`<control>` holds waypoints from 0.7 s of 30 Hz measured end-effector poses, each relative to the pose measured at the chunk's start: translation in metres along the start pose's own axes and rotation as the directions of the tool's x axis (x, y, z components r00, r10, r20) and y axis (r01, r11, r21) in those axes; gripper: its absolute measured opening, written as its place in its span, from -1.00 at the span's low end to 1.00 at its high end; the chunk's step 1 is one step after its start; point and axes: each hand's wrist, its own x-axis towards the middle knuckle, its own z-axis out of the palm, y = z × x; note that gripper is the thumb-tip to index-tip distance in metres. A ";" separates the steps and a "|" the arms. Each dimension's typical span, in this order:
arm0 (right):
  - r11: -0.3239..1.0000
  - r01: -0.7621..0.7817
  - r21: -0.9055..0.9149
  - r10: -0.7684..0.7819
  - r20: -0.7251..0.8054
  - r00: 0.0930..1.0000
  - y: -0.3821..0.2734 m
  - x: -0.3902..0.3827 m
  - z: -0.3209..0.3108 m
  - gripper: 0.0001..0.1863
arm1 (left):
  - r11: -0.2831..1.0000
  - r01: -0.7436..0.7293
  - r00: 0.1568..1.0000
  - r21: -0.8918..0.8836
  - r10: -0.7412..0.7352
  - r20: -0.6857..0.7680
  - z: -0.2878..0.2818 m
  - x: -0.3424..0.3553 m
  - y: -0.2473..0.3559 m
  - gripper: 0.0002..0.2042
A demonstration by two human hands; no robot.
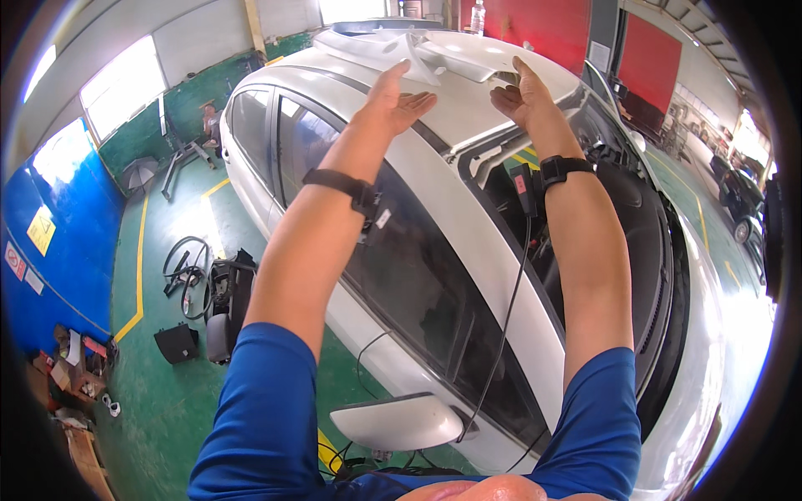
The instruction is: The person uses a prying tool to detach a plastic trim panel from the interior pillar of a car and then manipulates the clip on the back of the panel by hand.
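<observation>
Both my arms reach out over the roof (pixel 426 92) of a white car. My left hand (pixel 396 100) is open, palm turned inward, thumb up and fingers pointing right, with nothing in it. Opposite it, my right hand (pixel 525 93) is also open and holds nothing. Beyond them, white trim panels (pixel 388 52) lie on the roof, and I cannot tell whether either hand touches one. Under my right forearm the windshield opening shows the dark dashboard (pixel 614 200). A black device with a red label (pixel 525 184) and a cable is beside my right wrist.
Below me the white side mirror (pixel 401 420) sticks out. A clear bottle (pixel 477 17) stands at the far side of the roof. On the green floor at left lie a black seat-like part (pixel 225 301), a black box (pixel 176 343) and a coiled hose (pixel 188 260). A blue wall (pixel 63 225) stands farther left.
</observation>
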 end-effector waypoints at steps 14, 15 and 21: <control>0.895 0.053 0.442 -0.213 0.322 0.922 0.006 -0.029 0.001 -0.68 | 0.908 0.045 0.977 -0.416 0.047 0.207 -0.038 -0.019 0.033 -0.91; 0.899 0.085 0.430 -0.244 0.329 0.912 -0.009 -0.038 -0.016 -0.68 | 0.925 0.034 0.954 -0.378 0.083 0.288 -0.040 -0.032 0.035 -0.93; 0.772 0.423 0.474 -0.589 0.283 0.757 -0.084 -0.209 -0.048 -0.61 | 0.958 0.141 0.818 -0.250 0.030 0.575 -0.054 -0.124 0.075 -0.73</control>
